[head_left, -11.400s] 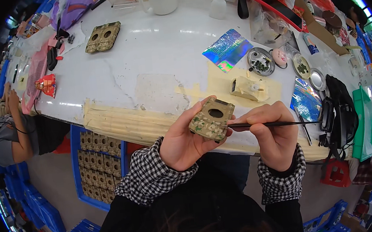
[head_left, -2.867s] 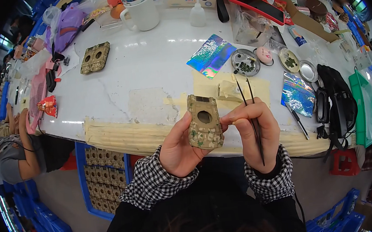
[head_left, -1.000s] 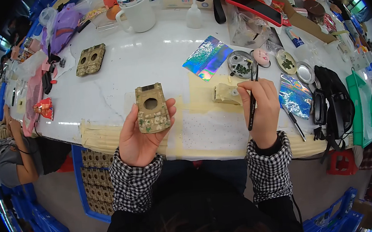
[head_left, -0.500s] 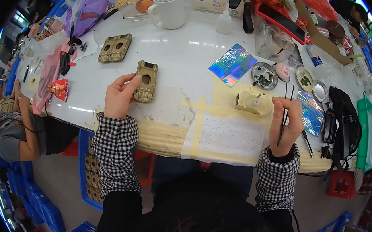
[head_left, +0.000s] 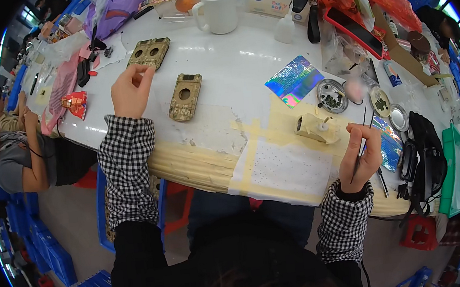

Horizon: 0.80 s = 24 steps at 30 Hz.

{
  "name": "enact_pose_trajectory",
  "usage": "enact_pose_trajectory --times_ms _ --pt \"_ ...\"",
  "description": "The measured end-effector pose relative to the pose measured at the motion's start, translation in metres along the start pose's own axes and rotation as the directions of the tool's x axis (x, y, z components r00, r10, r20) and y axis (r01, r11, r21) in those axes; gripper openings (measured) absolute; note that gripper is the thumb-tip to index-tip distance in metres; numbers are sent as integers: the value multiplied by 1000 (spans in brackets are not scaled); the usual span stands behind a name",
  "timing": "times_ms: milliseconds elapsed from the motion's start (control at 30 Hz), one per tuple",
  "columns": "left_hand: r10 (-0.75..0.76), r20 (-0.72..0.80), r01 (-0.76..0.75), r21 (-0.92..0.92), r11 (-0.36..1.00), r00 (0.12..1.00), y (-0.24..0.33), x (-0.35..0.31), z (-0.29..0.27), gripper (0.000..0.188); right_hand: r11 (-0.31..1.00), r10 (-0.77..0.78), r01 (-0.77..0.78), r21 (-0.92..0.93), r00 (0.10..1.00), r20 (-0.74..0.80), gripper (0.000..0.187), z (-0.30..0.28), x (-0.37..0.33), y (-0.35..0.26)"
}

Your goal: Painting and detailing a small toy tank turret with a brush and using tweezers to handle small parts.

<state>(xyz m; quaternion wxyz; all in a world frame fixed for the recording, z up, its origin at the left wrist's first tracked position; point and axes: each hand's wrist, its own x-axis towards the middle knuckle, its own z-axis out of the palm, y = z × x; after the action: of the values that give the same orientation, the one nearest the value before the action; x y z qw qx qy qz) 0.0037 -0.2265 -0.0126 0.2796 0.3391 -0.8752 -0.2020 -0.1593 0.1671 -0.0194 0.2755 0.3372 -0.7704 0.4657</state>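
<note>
Room runs between camouflaged shell (head_left: 183, 111) and foil (head_left: 293, 80) (mug (head_left: 220, 16) beyond).

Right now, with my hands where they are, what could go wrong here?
Your left hand is close to the paired camouflage parts; pulled back toward the right, its checked sleeve might nudge the single camouflage part lying nearby.

Your right hand holds the tweezers, pointing away from you, near the open dish of small dark green pieces; a careless swing could tip it or scatter them.
</note>
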Motion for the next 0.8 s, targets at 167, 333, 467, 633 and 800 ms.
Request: enact_pose_trajectory --times_ms 167,333,467,633,800 --pt "127 -18 -99 519 849 992 -18 55 15 36 1000 -4 4 13 1000 -1 4 4 1 0" --pt "90 109 -138 595 792 990 -26 71 29 40 999 3 -2 41 999 -41 5 4 3 2" --pt "99 -1 -96 200 975 995 3 38 -6 35 998 19 -16 55 998 -59 4 4 0 4" --pt "-47 -100 -57 -828 558 994 74 -62 -26 60 992 112 -105 77 989 -101 7 -4 -6 6" --pt "216 358 385 -918 -97 908 103 -122 -4 67 987 141 -128 101 981 -131 10 -3 -6 3"
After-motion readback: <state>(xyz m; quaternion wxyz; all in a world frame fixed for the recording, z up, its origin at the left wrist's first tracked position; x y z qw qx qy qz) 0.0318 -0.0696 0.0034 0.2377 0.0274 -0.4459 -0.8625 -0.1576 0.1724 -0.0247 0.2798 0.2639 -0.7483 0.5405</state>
